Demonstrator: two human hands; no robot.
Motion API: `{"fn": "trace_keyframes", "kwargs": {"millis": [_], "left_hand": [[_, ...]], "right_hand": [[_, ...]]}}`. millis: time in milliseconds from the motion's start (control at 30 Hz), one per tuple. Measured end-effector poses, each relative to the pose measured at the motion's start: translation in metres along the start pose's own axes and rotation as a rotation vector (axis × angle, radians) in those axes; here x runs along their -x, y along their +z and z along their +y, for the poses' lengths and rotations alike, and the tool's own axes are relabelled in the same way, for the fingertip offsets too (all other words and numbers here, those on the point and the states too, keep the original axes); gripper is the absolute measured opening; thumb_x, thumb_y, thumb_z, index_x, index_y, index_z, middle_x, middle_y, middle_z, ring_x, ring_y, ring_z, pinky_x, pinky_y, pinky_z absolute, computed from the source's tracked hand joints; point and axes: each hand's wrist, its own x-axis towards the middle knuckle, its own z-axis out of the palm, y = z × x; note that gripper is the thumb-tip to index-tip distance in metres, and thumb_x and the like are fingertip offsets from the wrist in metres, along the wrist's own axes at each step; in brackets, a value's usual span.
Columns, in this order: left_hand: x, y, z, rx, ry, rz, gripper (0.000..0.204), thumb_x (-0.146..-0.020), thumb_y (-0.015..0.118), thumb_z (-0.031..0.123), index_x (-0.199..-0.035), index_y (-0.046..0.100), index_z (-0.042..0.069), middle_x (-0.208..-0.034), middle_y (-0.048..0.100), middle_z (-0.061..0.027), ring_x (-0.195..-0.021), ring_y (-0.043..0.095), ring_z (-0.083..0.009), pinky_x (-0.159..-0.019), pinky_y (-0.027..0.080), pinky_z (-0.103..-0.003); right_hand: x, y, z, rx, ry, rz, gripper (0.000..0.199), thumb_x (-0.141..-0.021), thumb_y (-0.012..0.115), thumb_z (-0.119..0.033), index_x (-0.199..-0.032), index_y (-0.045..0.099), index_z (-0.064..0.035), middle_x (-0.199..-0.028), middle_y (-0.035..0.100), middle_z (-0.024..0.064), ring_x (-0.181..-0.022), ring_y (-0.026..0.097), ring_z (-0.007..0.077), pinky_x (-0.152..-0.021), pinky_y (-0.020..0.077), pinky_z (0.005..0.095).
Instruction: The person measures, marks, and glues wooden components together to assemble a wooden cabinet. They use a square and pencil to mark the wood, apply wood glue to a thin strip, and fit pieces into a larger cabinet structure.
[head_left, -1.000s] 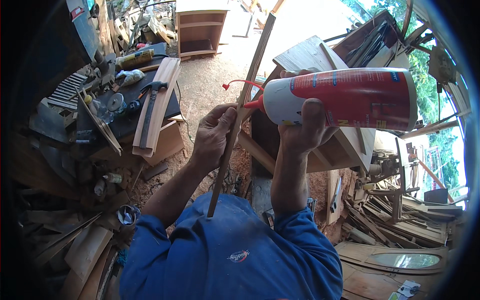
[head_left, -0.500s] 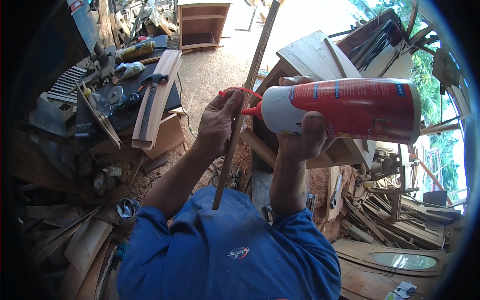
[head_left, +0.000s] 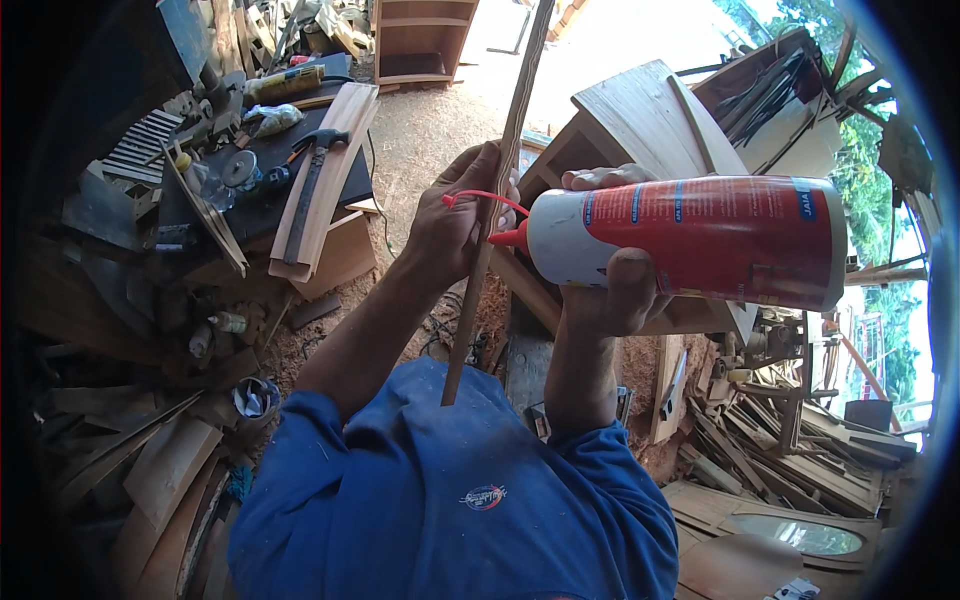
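My right hand (head_left: 628, 290) is wrapped around a large red and white glue bottle (head_left: 715, 240), tipped on its side with its red nozzle (head_left: 510, 237) pointing left. The nozzle tip is against or very close to a long, narrow wooden strip (head_left: 466, 335); I cannot tell whether they touch. That strip stands at a slant in front of my chest, and my left hand (head_left: 443, 228) grips it from behind, the fingers partly hidden. From the bottle's neck a red strap (head_left: 485, 194) crosses in front of the strip, its small cap end beside my left hand.
On the left, a dark workbench (head_left: 215, 225) bears a hammer (head_left: 312, 185) lying on light boards (head_left: 335, 150). An open wooden cabinet (head_left: 425, 45) stands at the back. Behind the bottle is a wooden furniture piece (head_left: 640, 110). Scrap wood (head_left: 780, 430) is heaped at the right.
My left fingers have let go of the strap's cap and moved up behind the wooden strip. The bottle has shifted slightly down, and the view has turned a little.
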Motion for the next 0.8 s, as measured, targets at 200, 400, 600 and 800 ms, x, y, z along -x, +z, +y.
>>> {"fn": "trace_keyframes", "kwargs": {"millis": [200,400,600,800], "left_hand": [[-0.011,0.001,-0.002,0.106,-0.029,0.024,0.047,-0.104,0.050,0.038,-0.134,0.050,0.002,-0.084,0.050,-0.0022,-0.069,0.046,-0.0088,-0.056,0.044,-0.023],[-0.024,-0.005,0.002,0.186,-0.014,-0.003,0.043,-0.103,0.054,0.034,-0.131,0.051,0.001,-0.082,0.049,-0.0027,-0.068,0.045,-0.0099,-0.055,0.042,-0.023],[-0.034,-0.017,0.004,0.208,0.036,-0.040,0.038,-0.104,0.053,0.029,-0.127,0.052,0.000,-0.081,0.049,-0.0039,-0.067,0.046,-0.0114,-0.055,0.042,-0.024],[-0.042,-0.024,0.008,0.163,0.085,0.014,0.036,-0.104,0.053,0.028,-0.125,0.054,-0.001,-0.080,0.048,-0.0043,-0.066,0.047,-0.0116,-0.054,0.042,-0.024]], "right_hand": [[0.010,0.000,-0.004,0.020,0.064,0.021,0.071,-0.083,0.068,-0.033,-0.134,0.039,0.0056,-0.099,0.063,0.0239,-0.088,0.068,0.0346,-0.080,0.0592,0.0484],[0.016,0.000,-0.004,-0.019,0.075,-0.019,0.074,-0.083,0.070,-0.034,-0.137,0.036,0.0043,-0.103,0.062,0.0243,-0.090,0.069,0.0347,-0.080,0.0599,0.0490],[0.025,0.002,-0.014,-0.078,0.198,0.013,0.079,-0.078,0.083,-0.045,-0.127,0.047,0.0043,-0.111,0.061,0.0174,-0.102,0.066,0.0284,-0.087,0.0557,0.0421],[0.031,0.001,-0.017,-0.039,0.248,0.004,0.080,-0.078,0.082,-0.049,-0.128,0.048,0.0039,-0.113,0.060,0.0165,-0.101,0.066,0.0268,-0.085,0.0560,0.0406]]}}
